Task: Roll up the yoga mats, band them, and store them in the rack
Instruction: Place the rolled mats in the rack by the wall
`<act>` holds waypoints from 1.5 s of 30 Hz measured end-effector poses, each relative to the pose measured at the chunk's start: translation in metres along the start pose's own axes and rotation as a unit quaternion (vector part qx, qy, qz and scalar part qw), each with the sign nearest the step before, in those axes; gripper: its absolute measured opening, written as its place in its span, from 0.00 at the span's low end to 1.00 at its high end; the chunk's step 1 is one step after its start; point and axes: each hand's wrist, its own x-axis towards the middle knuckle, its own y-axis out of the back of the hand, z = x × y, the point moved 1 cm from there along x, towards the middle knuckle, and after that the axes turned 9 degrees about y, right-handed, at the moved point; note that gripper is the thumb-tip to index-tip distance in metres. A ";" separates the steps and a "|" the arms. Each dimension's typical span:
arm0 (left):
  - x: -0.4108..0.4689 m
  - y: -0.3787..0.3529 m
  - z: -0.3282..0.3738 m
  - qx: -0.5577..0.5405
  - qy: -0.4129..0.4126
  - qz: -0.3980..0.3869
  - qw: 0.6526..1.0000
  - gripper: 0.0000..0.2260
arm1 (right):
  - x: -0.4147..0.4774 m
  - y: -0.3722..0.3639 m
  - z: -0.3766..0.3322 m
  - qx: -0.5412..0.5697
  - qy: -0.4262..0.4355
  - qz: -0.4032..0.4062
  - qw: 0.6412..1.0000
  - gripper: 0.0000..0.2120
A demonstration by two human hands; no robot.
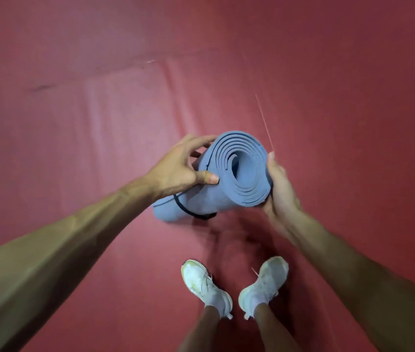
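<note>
The left forearm (48,250) and the right forearm (353,262), both bare, reach in from the 2 lower corners of the view and meet over a rolled blue yoga mat (226,191), held above a red padded floor (99,110). The left hand (178,168) grips the roll's left flank, its thumb pressed flat on the near side and its fingers curled over the far edge. The right hand (280,191) cups the opposite flank, with the thumb tip up along the rim and the fingers wrapped under and behind. The mat sits clamped between the 2 hands, its spiral end tipped up toward the camera and its body slanting down to the left, below the left wrist. A black band (188,209) circles the roll near that lower end, just beneath the left hand. Whether the low end touches the floor cannot be told. Below the mat, 2 white shoes (203,283) stand on the floor, toes turned outward.
</note>
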 end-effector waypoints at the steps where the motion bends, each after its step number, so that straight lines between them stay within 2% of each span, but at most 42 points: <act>1: -0.006 -0.006 0.020 -0.007 -0.014 0.000 1.000 0.34 | -0.011 0.015 -0.019 -0.016 0.018 0.005 1.000 0.45; 6: -0.029 -0.042 0.134 -0.015 -0.092 -0.014 0.996 0.36 | -0.073 0.095 -0.108 -0.047 0.099 0.049 0.993 0.36; 9: -0.036 -0.076 0.200 0.003 -0.143 -0.029 0.989 0.40 | -0.116 0.146 -0.151 -0.049 0.157 0.104 0.981 0.22; 11: -0.048 -0.106 0.245 0.003 -0.164 -0.035 0.986 0.37 | -0.145 0.184 -0.173 -0.068 0.184 0.139 0.971 0.15; 15: -0.084 -0.174 0.338 0.004 -0.223 -0.036 0.974 0.33 | -0.212 0.268 -0.216 -0.065 0.238 0.175 0.953 0.11; 19: -0.121 -0.245 0.437 -0.003 -0.247 -0.068 0.967 0.33 | -0.288 0.360 -0.258 -0.044 0.293 0.200 0.934 0.18; 22: -0.152 -0.302 0.514 -0.026 -0.259 -0.118 0.958 0.37 | -0.344 0.425 -0.287 -0.002 0.326 0.208 0.922 0.18; 24: -0.172 -0.343 0.563 -0.038 -0.265 -0.146 0.952 0.38 | -0.385 0.467 -0.305 0.017 0.352 0.221 0.909 0.29; 27: -0.199 -0.392 0.631 -0.050 -0.300 -0.148 0.941 0.38 | -0.443 0.524 -0.326 0.018 0.381 0.251 0.890 0.47; 31: -0.235 -0.448 0.708 -0.036 -0.348 -0.194 0.916 0.27 | -0.509 0.587 -0.351 -0.029 0.411 0.287 0.865 0.47; 34: -0.253 -0.495 0.751 -0.044 -0.366 -0.224 0.902 0.29 | -0.547 0.630 -0.366 -0.077 0.431 0.325 0.838 0.44; 37: -0.262 -0.540 0.788 -0.036 -0.391 -0.254 0.884 0.33 | -0.576 0.668 -0.377 -0.128 0.423 0.394 0.806 0.52; 39: -0.263 -0.568 0.811 -0.027 -0.402 -0.279 0.871 0.35 | -0.588 0.692 -0.381 -0.132 0.415 0.425 0.793 0.49; 43: -0.251 -0.625 0.854 -0.013 -0.418 -0.332 0.846 0.35 | -0.591 0.746 -0.388 -0.141 0.383 0.510 0.757 0.56; 45: -0.233 -0.653 0.878 -0.010 -0.419 -0.355 0.836 0.36 | -0.585 0.775 -0.396 -0.139 0.370 0.546 0.739 0.52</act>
